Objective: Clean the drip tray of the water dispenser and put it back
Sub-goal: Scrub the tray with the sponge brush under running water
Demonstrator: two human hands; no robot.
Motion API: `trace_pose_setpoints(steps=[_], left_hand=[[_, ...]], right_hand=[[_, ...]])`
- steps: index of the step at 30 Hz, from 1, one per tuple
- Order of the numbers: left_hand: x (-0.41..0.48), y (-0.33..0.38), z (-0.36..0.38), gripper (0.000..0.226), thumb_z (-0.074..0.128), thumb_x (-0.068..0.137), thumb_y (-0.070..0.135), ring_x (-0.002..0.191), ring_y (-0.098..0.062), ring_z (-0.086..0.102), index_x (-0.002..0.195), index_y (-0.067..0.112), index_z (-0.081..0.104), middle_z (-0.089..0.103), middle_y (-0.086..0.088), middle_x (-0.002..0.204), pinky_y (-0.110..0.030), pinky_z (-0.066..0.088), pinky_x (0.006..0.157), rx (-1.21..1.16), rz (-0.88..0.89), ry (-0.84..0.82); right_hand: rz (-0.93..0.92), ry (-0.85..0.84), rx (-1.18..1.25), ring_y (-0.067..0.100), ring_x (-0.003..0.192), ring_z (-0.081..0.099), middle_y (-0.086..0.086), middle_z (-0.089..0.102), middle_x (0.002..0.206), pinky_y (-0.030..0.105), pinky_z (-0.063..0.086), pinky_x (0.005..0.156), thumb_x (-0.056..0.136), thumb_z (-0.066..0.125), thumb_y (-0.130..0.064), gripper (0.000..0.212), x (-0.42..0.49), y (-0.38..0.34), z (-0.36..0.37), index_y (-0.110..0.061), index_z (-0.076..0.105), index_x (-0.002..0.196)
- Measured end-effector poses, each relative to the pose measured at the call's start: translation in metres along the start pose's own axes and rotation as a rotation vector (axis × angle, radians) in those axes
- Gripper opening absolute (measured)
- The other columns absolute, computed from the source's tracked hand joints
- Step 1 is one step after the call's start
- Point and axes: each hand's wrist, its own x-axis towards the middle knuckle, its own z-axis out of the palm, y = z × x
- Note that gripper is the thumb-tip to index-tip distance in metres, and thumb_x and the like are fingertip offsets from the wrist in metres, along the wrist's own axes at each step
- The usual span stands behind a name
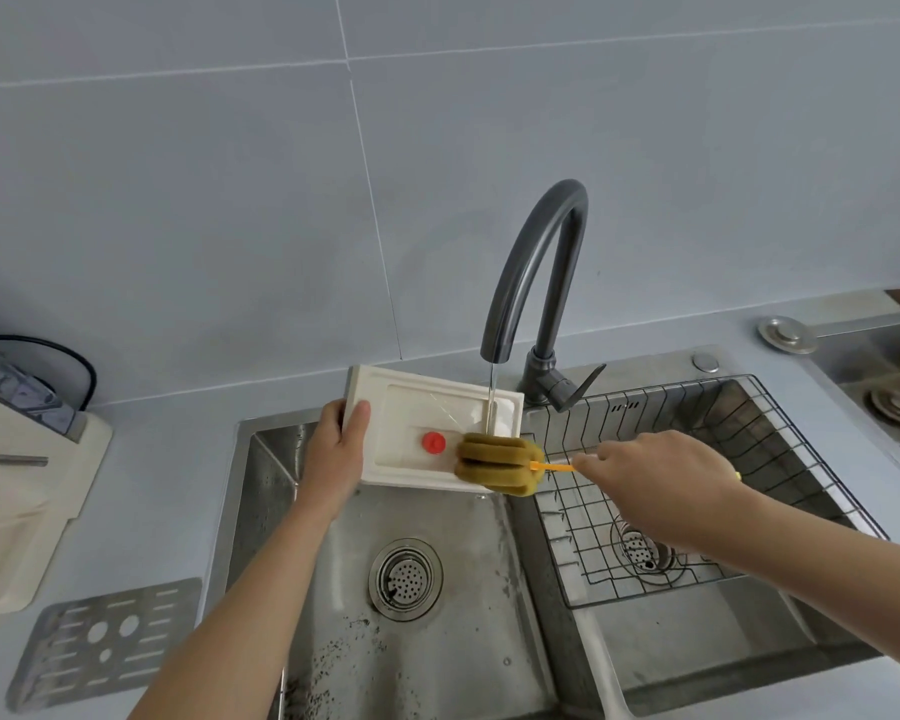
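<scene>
left hand [333, 449]; drip tray [427, 433] lengthwise left-right

Cream-white rectangular plastic drip tray [427, 407] with recessed centre and small red round float [433, 442]; wet, held tilted above the left basin of the steel sink [261, 511], under its running water.

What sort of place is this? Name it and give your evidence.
Most likely a home kitchen: a double stainless sink with a gooseneck faucet, a tiled wall behind, and a wire rack in the right basin.
</scene>
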Motion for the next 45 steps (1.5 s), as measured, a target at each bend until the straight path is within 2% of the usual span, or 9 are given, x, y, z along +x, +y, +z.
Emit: trace_pose_setpoints(steps=[6,16,21,27,32,34,36,40,45], left_hand=[[0.001,-0.003,-0.001,0.03,0.04,0.094,0.033,0.088,-0.018,0.05,0.112,0.011,0.048,0.053,0.005,0.087,-0.031,0.037,0.077,0.004,-0.016,0.013],[0.001,0.005,0.007,0.024,0.039,0.094,0.035,0.089,-0.02,0.052,0.105,0.015,0.046,0.054,0.002,0.089,-0.037,0.042,0.081,-0.079,-0.02,-0.033],[0.002,0.014,0.012,0.022,0.038,0.095,0.031,0.082,-0.016,0.05,0.106,0.013,0.046,0.053,0.005,0.085,-0.03,0.04,0.068,-0.051,0.035,-0.016],[0.008,0.007,0.015,0.022,0.035,0.096,0.034,0.095,-0.022,0.052,0.103,0.017,0.046,0.056,-0.003,0.098,-0.036,0.041,0.084,-0.083,-0.025,-0.063],[0.011,0.005,0.009,0.028,0.032,0.096,0.039,0.1,-0.023,0.055,0.105,0.019,0.049,0.058,-0.001,0.097,-0.043,0.045,0.092,-0.216,-0.139,-0.134],[0.009,0.007,0.01,0.028,0.031,0.095,0.041,0.103,-0.023,0.056,0.108,0.021,0.048,0.059,0.0,0.101,-0.04,0.048,0.09,-0.233,-0.147,-0.176],[0.005,0.009,0.013,0.028,0.032,0.095,0.042,0.108,-0.023,0.056,0.109,0.024,0.048,0.059,-0.001,0.108,-0.039,0.046,0.094,-0.24,-0.147,-0.206],[0.001,0.012,0.021,0.036,0.032,0.095,0.042,0.113,-0.027,0.055,0.116,0.019,0.049,0.058,-0.009,0.12,-0.048,0.041,0.103,-0.262,-0.182,-0.241],[0.001,0.015,0.032,0.031,0.031,0.095,0.043,0.116,-0.019,0.052,0.112,0.025,0.049,0.056,-0.001,0.123,-0.038,0.037,0.105,-0.287,-0.177,-0.296]], right_hand=[[0.059,0.037,0.054,0.023,0.094,0.061,-0.003,0.058,0.108,0.03,0.039,0.066,0.091,0.032,-0.008,0.041,-0.017,0.016,-0.009,-0.024,0.037,0.129],[0.064,0.074,0.017,0.025,0.09,0.062,0.002,0.057,0.107,0.031,0.036,0.061,0.09,0.037,-0.002,0.045,-0.001,-0.004,0.001,-0.015,0.03,0.132],[0.041,0.031,0.057,0.027,0.097,0.061,0.002,0.058,0.114,0.033,0.044,0.071,0.091,0.034,-0.003,0.042,-0.014,-0.003,0.0,-0.016,0.035,0.13],[0.062,0.027,0.104,0.024,0.101,0.06,-0.005,0.057,0.123,0.034,0.047,0.078,0.09,0.033,-0.006,0.048,-0.028,0.011,-0.016,-0.027,0.033,0.134],[0.105,0.139,0.242,0.021,0.078,0.055,-0.011,0.051,0.09,0.029,0.041,0.062,0.089,0.035,-0.007,0.048,-0.027,0.008,-0.028,-0.034,0.034,0.129],[0.125,0.186,0.261,0.021,0.073,0.048,-0.011,0.049,0.087,0.03,0.037,0.06,0.09,0.036,-0.009,0.045,-0.021,0.002,-0.03,-0.034,0.034,0.128],[0.135,0.214,0.247,0.021,0.073,0.045,-0.009,0.051,0.091,0.03,0.035,0.06,0.089,0.036,-0.008,0.047,-0.012,-0.002,-0.032,-0.031,0.034,0.13],[0.126,0.188,0.142,0.026,0.094,0.059,-0.003,0.056,0.117,0.032,0.034,0.061,0.087,0.037,-0.005,0.054,0.001,-0.007,-0.03,-0.025,0.028,0.136],[0.087,0.171,0.098,0.03,0.094,0.059,0.002,0.054,0.112,0.033,0.033,0.061,0.087,0.038,-0.003,0.054,0.009,-0.012,-0.024,-0.02,0.025,0.137]])
